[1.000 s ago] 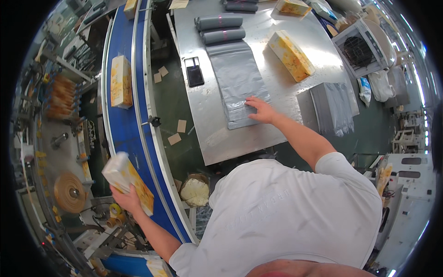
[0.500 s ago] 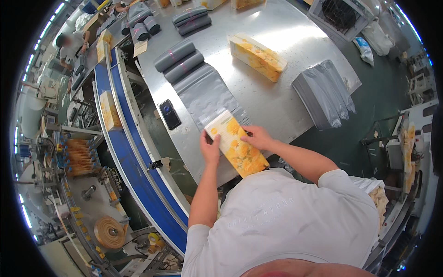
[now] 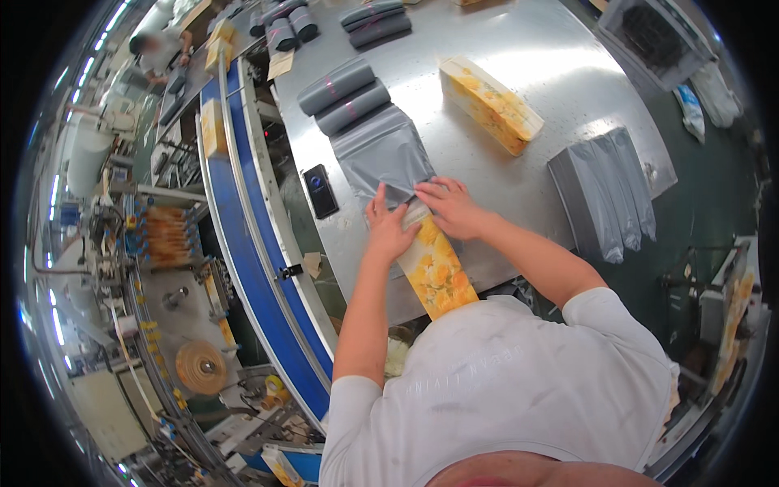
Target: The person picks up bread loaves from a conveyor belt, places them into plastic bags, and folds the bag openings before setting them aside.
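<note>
A yellow-and-white floral pack (image 3: 438, 268) lies on the metal table, its near end against my shirt. Beyond its far end spreads a flat grey plastic bag (image 3: 385, 154), which joins two grey rolls (image 3: 345, 97). My left hand (image 3: 389, 230) rests where bag and pack meet, thumb and forefinger apart, thumb on the pack. My right hand (image 3: 452, 209) reaches in from the other side, its outstretched fingers on the bag's near edge. The bag's edge is partly hidden under my fingers.
On the table are a black phone (image 3: 320, 191), another floral pack (image 3: 491, 105) and a stack of grey bags (image 3: 604, 195). More grey rolls (image 3: 377, 22) lie at the back. A blue conveyor (image 3: 243, 211) runs along the left, carrying packs. A person (image 3: 158, 61) works at the far left.
Both hands have let go of the pack's sides and moved forward to the bag's near edge. A pack on the conveyor has travelled farther away. The whole view has shifted slightly.
</note>
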The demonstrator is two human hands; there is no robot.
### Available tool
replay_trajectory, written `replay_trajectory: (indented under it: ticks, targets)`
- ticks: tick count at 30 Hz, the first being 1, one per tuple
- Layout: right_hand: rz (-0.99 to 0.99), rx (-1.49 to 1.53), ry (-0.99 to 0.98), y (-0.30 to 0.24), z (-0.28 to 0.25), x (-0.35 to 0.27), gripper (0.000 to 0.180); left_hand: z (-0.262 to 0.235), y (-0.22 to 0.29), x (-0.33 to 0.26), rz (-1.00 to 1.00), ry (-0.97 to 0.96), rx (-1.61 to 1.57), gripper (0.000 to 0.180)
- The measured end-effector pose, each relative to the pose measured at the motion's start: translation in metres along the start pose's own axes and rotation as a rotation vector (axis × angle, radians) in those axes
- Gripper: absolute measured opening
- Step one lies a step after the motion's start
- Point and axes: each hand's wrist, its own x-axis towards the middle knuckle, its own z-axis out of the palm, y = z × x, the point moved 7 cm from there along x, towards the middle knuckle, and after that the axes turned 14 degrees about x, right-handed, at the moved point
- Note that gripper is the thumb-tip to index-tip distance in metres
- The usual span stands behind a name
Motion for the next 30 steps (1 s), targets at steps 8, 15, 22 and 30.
replay_trajectory:
  ticks: [8,15,22,30]
  targets:
    - [-0.027,0.49,0.233,0.036,0.03,-0.032,0.043,0.08,-0.042,-0.088,-0.35,-0.002,-0.417,0.069]
    - [0.136,-0.046,0.064,0.044,0.045,0.009,0.021,0.071,-0.084,-0.101,-0.381,0.291,-0.595,0.051]
    - [0.272,-0.145,-0.195,0.05,0.073,-0.06,0.027,0.084,-0.069,-0.076,-0.126,-0.307,-0.001,0.022]
    - [0.521,0.436,-0.196,0.013,0.089,-0.174,0.023,0.113,-0.065,-0.203,-0.249,-0.304,-0.481,0.022]
